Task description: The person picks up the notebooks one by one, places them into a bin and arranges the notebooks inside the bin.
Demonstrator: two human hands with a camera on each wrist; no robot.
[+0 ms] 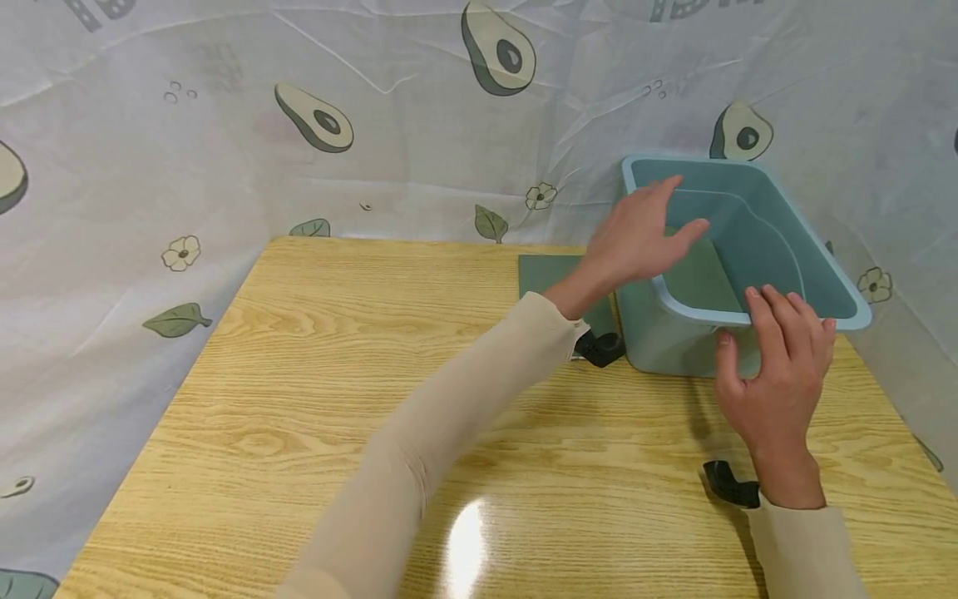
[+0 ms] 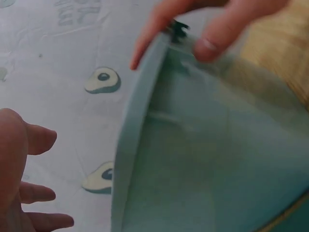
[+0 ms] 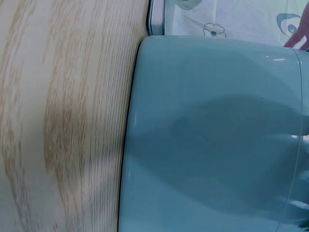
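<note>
A blue-grey plastic tub stands upright on the wooden table at the back right. My left hand is over its left rim, thumb and fingers spread apart, holding nothing. In the left wrist view those spread fingers appear beside the rim. At the front rim is my right hand; its fingers reach up past the rim and its thumb lies low by the outer front wall. The left wrist view shows the right hand blurred at the rim. The right wrist view is mostly the tub's shaded outer wall.
A flat grey-green board lies on the table left of the tub, partly covered by my left arm. Behind and beside the table hangs a pale curtain with avocado prints. Black wrist mounts hang under both wrists.
</note>
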